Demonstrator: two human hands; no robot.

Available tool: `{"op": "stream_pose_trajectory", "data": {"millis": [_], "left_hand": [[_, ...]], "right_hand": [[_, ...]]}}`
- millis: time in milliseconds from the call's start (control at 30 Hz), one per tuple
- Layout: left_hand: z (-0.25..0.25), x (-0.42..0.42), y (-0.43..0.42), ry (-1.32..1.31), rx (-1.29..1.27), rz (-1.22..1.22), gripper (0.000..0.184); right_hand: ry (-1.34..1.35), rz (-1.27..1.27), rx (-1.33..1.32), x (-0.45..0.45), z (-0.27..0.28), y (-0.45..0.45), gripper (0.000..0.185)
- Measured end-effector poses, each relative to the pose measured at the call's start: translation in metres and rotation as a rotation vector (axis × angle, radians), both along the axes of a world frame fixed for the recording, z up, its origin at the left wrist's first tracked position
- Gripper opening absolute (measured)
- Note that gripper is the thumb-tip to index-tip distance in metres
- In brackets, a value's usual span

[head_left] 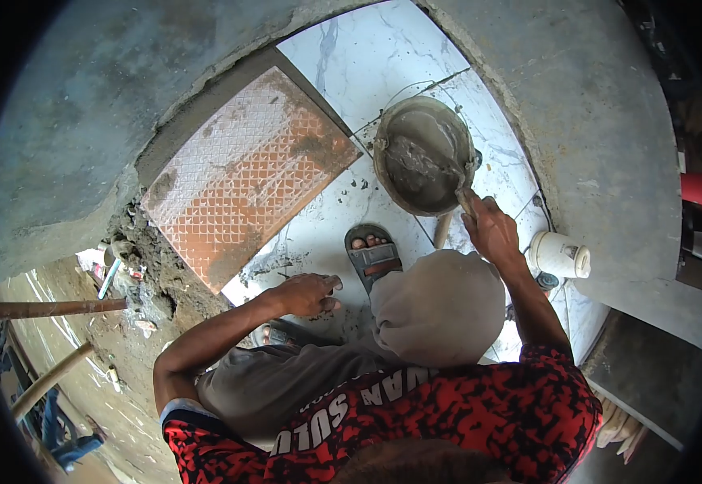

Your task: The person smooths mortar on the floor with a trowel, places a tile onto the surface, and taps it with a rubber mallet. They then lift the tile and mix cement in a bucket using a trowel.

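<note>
My right hand (492,230) is closed around the handle of a trowel (467,203) at the near right rim of a round bucket (380,165). Wet grey mortar (428,153) fills the bottom of the bucket, and the trowel's blade is hard to make out in it. Over the floor on the left, my left hand (307,294) is empty, its fingers loosely bent and apart. Beyond it a large tile (246,177) lies with its ridged orange underside up, smeared with grey.
White marbled tiles (375,48) cover the floor around the bucket. A white container (559,255) lies near my right forearm. Rubble (161,282) and wooden poles (56,309) are at the left. Raised concrete (593,121) borders the tiles.
</note>
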State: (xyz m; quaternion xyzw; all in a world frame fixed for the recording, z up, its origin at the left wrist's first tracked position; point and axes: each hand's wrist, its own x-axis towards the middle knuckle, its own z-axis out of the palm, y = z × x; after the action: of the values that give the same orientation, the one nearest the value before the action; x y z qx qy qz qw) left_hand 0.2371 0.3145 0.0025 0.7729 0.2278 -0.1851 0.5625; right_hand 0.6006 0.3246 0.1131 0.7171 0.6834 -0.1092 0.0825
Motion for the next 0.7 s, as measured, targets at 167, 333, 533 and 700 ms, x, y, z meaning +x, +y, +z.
{"op": "stream_pose_trajectory", "data": {"millis": [167, 333, 533, 700], "left_hand": [[0.016, -0.007, -0.001, -0.016, 0.031, 0.055, 0.054], [0.013, -0.012, -0.010, -0.068, 0.099, 0.054, 0.051], [-0.002, -0.014, -0.015, -0.148, 0.138, 0.070, 0.046], [0.021, -0.011, -0.008, -0.143, 0.125, 0.092, 0.046]], "right_hand": [[-0.104, 0.142, -0.019, -0.002, 0.017, -0.007, 0.046], [-0.176, 0.190, -0.071, 0.003, 0.049, -0.004, 0.046], [-0.177, 0.120, 0.068, 0.026, 0.021, 0.020, 0.041], [0.191, -0.066, -0.070, 0.010, -0.038, 0.022, 0.045]]}}
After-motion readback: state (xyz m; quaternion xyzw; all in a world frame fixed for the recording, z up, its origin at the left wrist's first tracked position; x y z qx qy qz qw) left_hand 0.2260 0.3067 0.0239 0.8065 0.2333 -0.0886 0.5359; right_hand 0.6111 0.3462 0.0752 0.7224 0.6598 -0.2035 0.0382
